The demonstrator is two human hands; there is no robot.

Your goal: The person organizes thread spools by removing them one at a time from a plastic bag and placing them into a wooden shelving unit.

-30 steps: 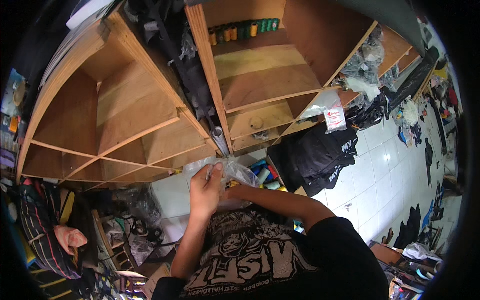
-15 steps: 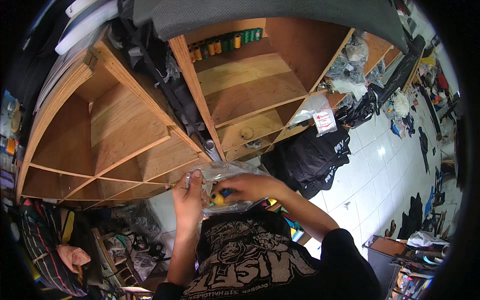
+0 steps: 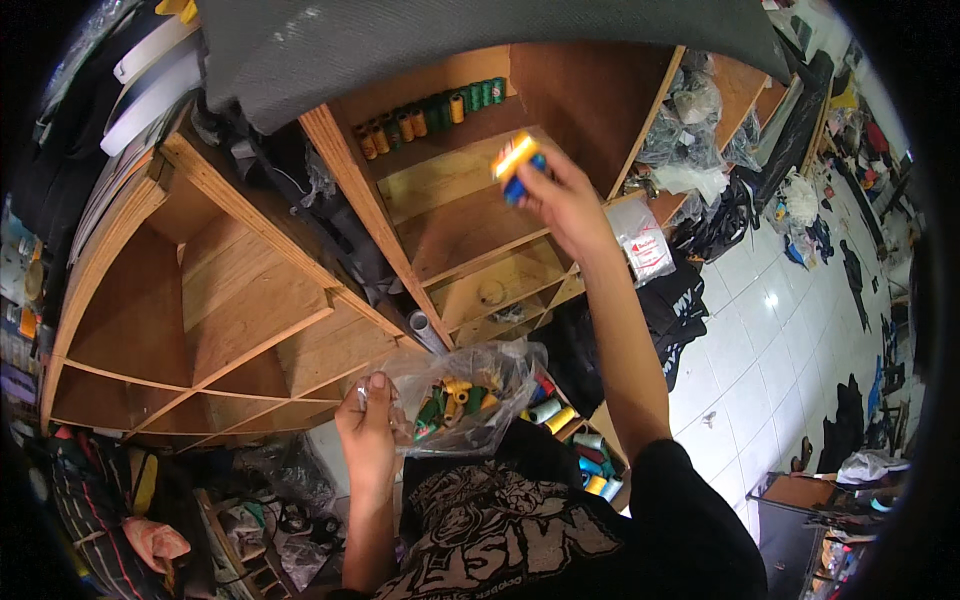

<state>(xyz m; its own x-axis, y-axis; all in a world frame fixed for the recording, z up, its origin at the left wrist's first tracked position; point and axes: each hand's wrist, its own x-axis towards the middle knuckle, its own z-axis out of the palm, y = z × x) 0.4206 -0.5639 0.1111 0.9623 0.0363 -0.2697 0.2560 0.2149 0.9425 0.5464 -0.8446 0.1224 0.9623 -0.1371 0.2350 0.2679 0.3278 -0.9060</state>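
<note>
My left hand (image 3: 367,430) is closed on the edge of a clear plastic bag (image 3: 515,375), thumb up. Inside the bag lie several yellow and green thread spools (image 3: 455,400). Raised in front of the wooden shelf, my right hand (image 3: 560,200) grips a yellow thread spool (image 3: 515,157) and a blue thread spool (image 3: 520,185) together. On the upper shelf (image 3: 450,190), a row of green and yellow thread spools (image 3: 430,115) stands upright along the back. The hand and its spools are apart from that row.
Below the bag's right side, a box of larger thread cones (image 3: 600,465) rests beside my body. Another wooden shelf unit (image 3: 190,365) stands at left. Black printed cloth (image 3: 680,310) lies to the right by the white tiled floor (image 3: 740,370). Dark grey material (image 3: 450,50) overhangs the shelf.
My right hand has come out of the bag and moved up to the shelf, carrying the yellow and blue spools. My left hand still holds the bag, whose spools are now visible.
</note>
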